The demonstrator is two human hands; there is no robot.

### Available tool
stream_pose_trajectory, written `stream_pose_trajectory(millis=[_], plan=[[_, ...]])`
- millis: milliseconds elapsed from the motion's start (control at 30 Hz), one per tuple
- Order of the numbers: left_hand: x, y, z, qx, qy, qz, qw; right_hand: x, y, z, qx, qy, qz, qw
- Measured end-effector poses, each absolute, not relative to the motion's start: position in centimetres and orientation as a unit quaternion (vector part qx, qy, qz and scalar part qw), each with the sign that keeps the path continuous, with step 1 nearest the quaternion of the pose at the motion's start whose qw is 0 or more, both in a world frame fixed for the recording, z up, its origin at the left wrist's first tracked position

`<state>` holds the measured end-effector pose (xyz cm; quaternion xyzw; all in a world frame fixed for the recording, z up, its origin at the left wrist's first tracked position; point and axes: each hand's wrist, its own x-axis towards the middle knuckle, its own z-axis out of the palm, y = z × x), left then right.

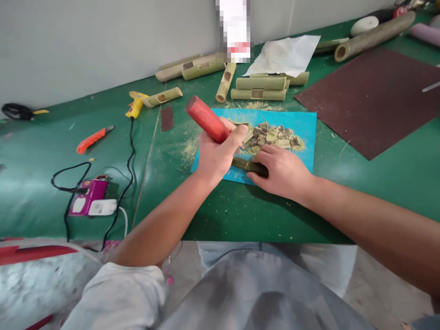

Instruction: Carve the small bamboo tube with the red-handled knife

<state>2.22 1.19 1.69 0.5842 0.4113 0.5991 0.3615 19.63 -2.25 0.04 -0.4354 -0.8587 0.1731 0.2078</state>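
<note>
My left hand (217, 153) grips a tool by its red wooden handle (205, 118), which tilts up and to the left; the tool's working end is hidden behind my fingers. My right hand (280, 170) presses down on a dark green bamboo piece (248, 166) lying on a blue cutting mat (305, 126). The tool meets the bamboo piece just left of my right hand. A heap of bamboo chips (271, 136) lies on the mat right behind both hands.
Several cut bamboo tubes (259, 88) lie behind the mat on the green table (395, 178). A yellow glue gun (136, 104), an orange utility knife (92, 139) and a purple power strip (90, 198) sit at left. A dark brown sheet (374, 96) lies at right.
</note>
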Motion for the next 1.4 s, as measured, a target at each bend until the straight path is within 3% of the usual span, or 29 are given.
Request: stream_pose_trajectory(millis=[233, 300, 467, 600, 867, 1100, 1400], plan=[[-0.6, -0.1, 3.3, 0.566, 0.376, 0.522, 0.516, 20.2, -2.4, 0.3, -0.432, -0.859, 0.188, 0.198], [-1.1, -1.0, 3.2, 0.606, 0.392, 0.520, 0.458, 20.2, -2.4, 0.3, -0.438, -0.856, 0.189, 0.199], [-1.2, -3.2, 2.9, 0.723, 0.423, 0.509, 0.198, 20.2, -2.4, 0.3, -0.448, -0.853, 0.186, 0.192], [-1.0, -3.4, 2.5, 0.730, 0.417, 0.528, 0.121, 20.1, -2.4, 0.4, -0.452, -0.852, 0.190, 0.184], [0.4, -3.5, 1.5, 0.617, 0.382, 0.644, 0.240, 19.9, -2.7, 0.7, -0.460, -0.850, 0.194, 0.168], [-0.5, -4.0, 1.0, 0.645, 0.409, 0.571, 0.301, 19.8, -2.9, 1.1, -0.476, -0.847, 0.186, 0.144], [-1.1, -4.8, 0.7, 0.738, 0.377, 0.509, 0.232, 20.1, -2.7, 0.6, -0.457, -0.851, 0.195, 0.168]])
